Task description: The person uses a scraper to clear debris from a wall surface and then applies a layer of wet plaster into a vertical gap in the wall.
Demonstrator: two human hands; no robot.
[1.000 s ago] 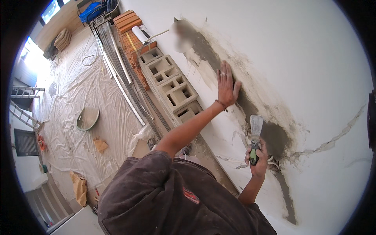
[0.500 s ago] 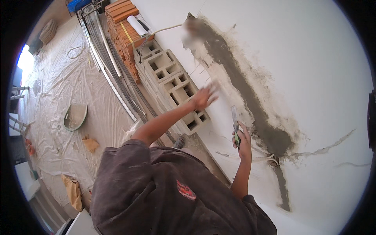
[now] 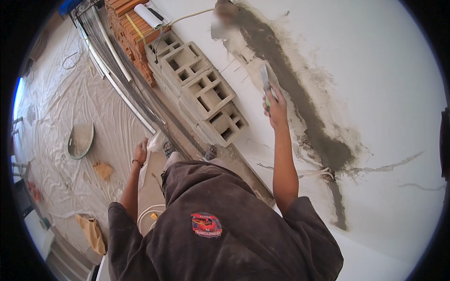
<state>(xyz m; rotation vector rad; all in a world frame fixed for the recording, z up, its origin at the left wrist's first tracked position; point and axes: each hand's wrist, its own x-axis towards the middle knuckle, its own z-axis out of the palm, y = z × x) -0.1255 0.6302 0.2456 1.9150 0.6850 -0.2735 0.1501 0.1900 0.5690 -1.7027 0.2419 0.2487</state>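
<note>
My right hand [image 3: 276, 107] is closed around the green and dark handle of a putty knife [image 3: 265, 75]. The knife's blade points up the white wall [image 3: 375, 93], over the pale strip beside a long band of grey mortar [image 3: 295, 93]; whether it touches the wall I cannot tell. My left hand [image 3: 140, 152] hangs low at my left side, with a dark band at the wrist. Its fingers look loosely stretched and hold nothing that I can see. Close by lies crumpled clear plastic [image 3: 157, 139].
Concrete blocks [image 3: 208, 91] are stacked along the wall, with orange bricks [image 3: 124, 28] behind. Pipes [image 3: 117, 93] lie beside them. On the plastic-covered floor sit a shallow tub [image 3: 80, 140] and brown paper [image 3: 91, 234]. Cables [image 3: 323, 173] stick out of the wall.
My right hand has moved up the wall with the putty knife. My left hand has dropped from near the blocks and wall down to my left side. The view has shifted.
</note>
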